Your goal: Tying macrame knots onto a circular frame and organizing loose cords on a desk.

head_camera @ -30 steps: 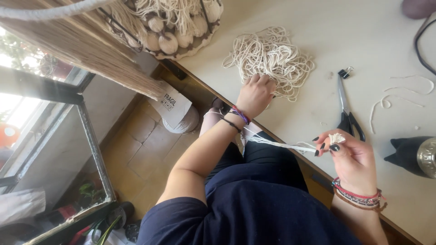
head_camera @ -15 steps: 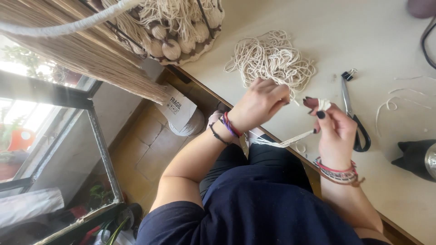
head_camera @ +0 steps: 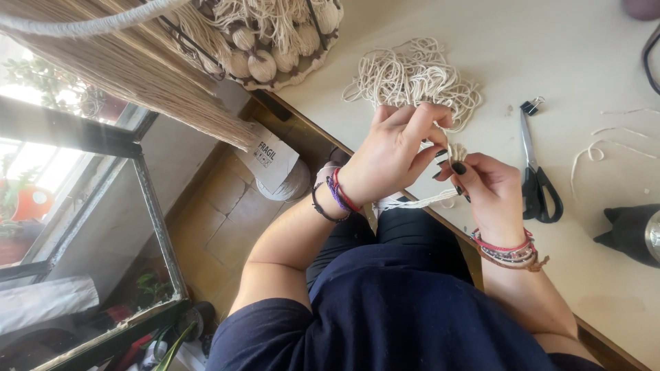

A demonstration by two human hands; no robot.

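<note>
Pinching one cream cord (head_camera: 419, 200) between both hands (head_camera: 440, 154), I see its length trail down-left; the cord pile (head_camera: 412, 75) lies just beyond.

I see both forearms reaching forward, bent at the elbows, wrists close together. My left hand (head_camera: 395, 151) sits palm down, fingers curled, its thumb and forefinger pinched at the tips. My right hand (head_camera: 485, 189) faces it, fingers folded inward, dark-painted nails showing, fingertips meeting the left's. Each wrist wears several bands. The 2 hands touch.
</note>
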